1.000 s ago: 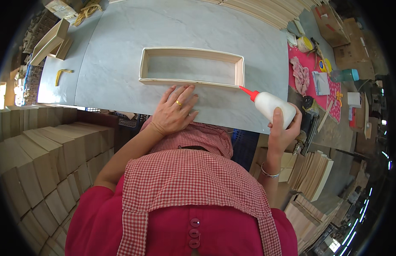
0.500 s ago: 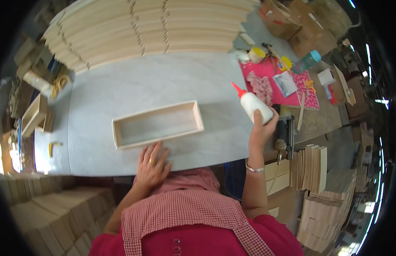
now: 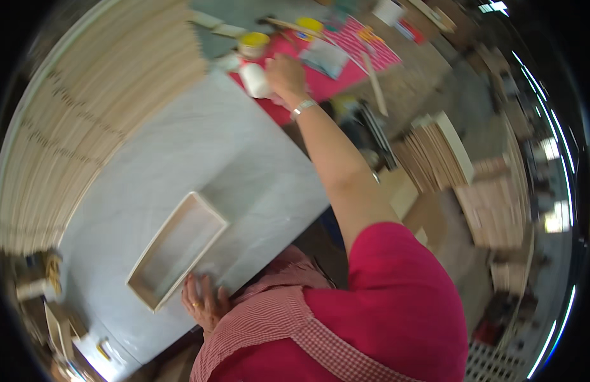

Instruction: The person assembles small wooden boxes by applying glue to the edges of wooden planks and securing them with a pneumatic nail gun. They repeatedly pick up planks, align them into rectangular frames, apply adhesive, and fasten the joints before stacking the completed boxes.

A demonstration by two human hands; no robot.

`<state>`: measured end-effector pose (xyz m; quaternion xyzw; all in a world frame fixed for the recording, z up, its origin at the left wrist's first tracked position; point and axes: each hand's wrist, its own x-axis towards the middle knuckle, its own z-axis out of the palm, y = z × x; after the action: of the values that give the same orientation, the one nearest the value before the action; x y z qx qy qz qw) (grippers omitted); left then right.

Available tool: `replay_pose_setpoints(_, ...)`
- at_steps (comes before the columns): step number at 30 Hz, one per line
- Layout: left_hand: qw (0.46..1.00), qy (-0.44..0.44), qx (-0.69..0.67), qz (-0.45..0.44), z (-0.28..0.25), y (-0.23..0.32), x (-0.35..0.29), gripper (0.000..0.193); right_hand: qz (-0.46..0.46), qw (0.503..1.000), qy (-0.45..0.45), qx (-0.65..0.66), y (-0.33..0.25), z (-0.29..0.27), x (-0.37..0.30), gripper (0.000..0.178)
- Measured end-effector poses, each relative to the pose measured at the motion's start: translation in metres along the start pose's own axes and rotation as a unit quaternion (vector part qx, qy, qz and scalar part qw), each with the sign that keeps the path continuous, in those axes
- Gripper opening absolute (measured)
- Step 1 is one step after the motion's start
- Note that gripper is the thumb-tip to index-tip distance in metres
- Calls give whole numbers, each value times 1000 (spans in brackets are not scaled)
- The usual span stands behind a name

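A shallow rectangular wooden frame (image 3: 199, 256) lies on the grey tabletop (image 3: 174, 153), with the table surface showing through it. Close to its near side is my left hand (image 3: 206, 302), fingers spread, fingertips at or against the wooden edge; a ring shows on one finger. My right arm stretches far forward over a pink mat (image 3: 353, 73). Smeared by motion, my right hand (image 3: 287, 76) is right beside a white squeeze bottle (image 3: 255, 81). Whether its fingers grip the bottle cannot be made out. A crumpled pink cloth (image 3: 279, 102) is partly hidden under this hand.
Tall stacks of pale wooden strips (image 3: 98, 121) line the far left. Near the mat are a yellow-topped tub (image 3: 253, 44), a plastic packet (image 3: 325, 58) and a wooden stick (image 3: 375, 86). Thin boards (image 3: 435, 156) stand to the right. Small wooden boxes (image 3: 59, 328) sit at lower left.
My right hand has carried the white bottle forward from the table's right side to the pink mat. The view has swung to the right. My left hand stays by the wooden frame.
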<state>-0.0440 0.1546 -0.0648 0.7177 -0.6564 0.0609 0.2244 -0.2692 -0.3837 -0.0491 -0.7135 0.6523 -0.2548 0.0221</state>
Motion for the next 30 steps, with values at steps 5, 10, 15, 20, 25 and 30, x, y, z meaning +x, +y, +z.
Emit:
replay_pose_setpoints(5,999,6,17,40,8,-6,5,41,67,986,-145,-44,36,-43,-19,29)
replay_pose_setpoints(10,998,11,28,60,14,-15,3,42,79,989,-77,95,31,-59,-44,30)
replay_pose_setpoints(15,997,18,39,63,19,-22,-3,42,44,903,407,129,102,-184,-170,21)
replay_pose_setpoints(20,997,10,21,68,13,-12,3,42,418,884,189,-95,312,-184,-362,77)
replay_pose_setpoints(25,998,10,30,62,11,-11,0,42,576,805,-136,-36,291,-147,-388,101)
replay_pose_setpoints(30,996,21,36,77,11,-8,4,44,614,775,-137,-62,268,-103,-353,119)
